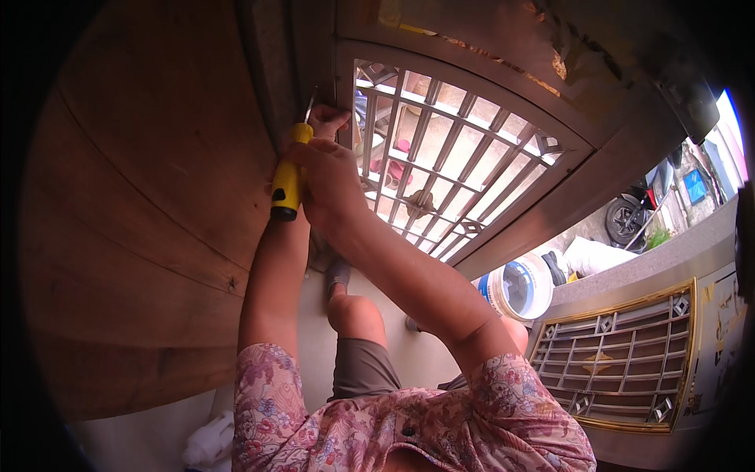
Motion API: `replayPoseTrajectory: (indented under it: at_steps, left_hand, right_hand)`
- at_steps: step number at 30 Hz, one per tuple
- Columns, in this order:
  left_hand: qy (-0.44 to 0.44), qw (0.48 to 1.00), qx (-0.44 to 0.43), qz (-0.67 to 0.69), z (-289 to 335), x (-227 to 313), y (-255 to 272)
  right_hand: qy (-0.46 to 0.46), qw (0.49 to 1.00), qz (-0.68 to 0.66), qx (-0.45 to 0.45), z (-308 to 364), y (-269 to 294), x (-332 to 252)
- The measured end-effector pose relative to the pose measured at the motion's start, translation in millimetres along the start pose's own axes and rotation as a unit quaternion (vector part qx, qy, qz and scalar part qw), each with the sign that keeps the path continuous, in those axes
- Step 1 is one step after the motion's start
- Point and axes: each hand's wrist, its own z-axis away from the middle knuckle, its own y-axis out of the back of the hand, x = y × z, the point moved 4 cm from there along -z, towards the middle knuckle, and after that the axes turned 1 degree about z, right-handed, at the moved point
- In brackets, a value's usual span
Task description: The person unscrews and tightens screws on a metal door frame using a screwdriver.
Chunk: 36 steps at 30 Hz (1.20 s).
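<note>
My right hand (330, 169) is wrapped round the yellow handle of a screwdriver (287, 189) with a black end. Its thin metal shaft points up and away, toward the edge of a metal door (346, 47); whether the tip touches anything is too small to tell. Just beyond the handle, beside the shaft, is my left hand (329, 119) with its fingers curled at the door edge. Most of that hand is hidden behind the right hand and the handle, as is whatever its fingers hold.
Wooden panelling (141, 220) rises close on my left. A barred window grille (432, 149) fills part of the door. To the right are a white bucket (539, 287) and a gold-framed grille panel (613, 354). A motorbike wheel (625, 219) shows outside. A white plastic container (211, 442) lies lower left.
</note>
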Motion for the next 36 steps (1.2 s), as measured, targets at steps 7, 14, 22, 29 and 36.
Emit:
replayPoseTrajectory:
  at_steps: [7, 14, 22, 29, 36]
  left_hand:
    - [0.026, 0.995, -0.042, 0.088, -2.7, -0.6, -3.8]
    - [-0.299, 0.926, 0.116, -0.199, 1.0, 75.0, 0.2]
    - [-0.362, 0.827, 0.141, -0.407, 9.8, 88.2, -14.7]
    - [-0.383, 0.761, 0.127, -0.508, 3.8, 92.7, -22.4]
    - [-0.348, 0.820, 0.073, -0.447, -6.7, 81.2, -6.5]
  right_hand:
    - [-0.001, 0.993, 0.109, 0.036, 27.4, 14.8, -1.3]
    - [0.003, 0.964, 0.265, 0.005, 98.1, 76.3, -16.0]
    - [-0.035, 0.933, 0.344, 0.103, 183.3, 185.9, -31.7]
    - [0.013, 0.915, 0.371, 0.156, 231.1, 230.2, -53.3]
    - [0.075, 0.900, 0.391, 0.175, 255.8, 245.8, -57.3]
